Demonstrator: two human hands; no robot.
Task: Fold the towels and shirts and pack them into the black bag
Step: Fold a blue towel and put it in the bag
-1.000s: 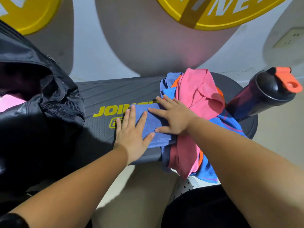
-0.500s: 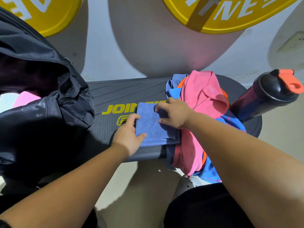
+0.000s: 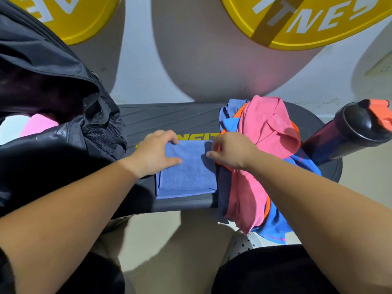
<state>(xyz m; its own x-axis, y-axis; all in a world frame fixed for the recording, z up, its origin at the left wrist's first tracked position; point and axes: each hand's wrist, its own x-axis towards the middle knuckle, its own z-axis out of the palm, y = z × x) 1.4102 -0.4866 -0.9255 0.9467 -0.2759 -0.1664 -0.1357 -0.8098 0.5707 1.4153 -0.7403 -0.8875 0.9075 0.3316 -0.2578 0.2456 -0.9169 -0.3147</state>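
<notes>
The open bag (image 3: 53,124) stands at the left end of the bench (image 3: 169,117), with pink cloth inside. A heap of pink and blue clothes (image 3: 265,134) covers the right end, a bottle (image 3: 343,136) beside it. Between them the folded blue towel (image 3: 186,170) lies flat. The left hand (image 3: 154,155) grips its left edge and the right hand (image 3: 231,151) pinches its right edge.

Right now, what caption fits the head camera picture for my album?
Folded blue towel held by left hand and right hand on the bench, between black bag and clothes pile.
</notes>
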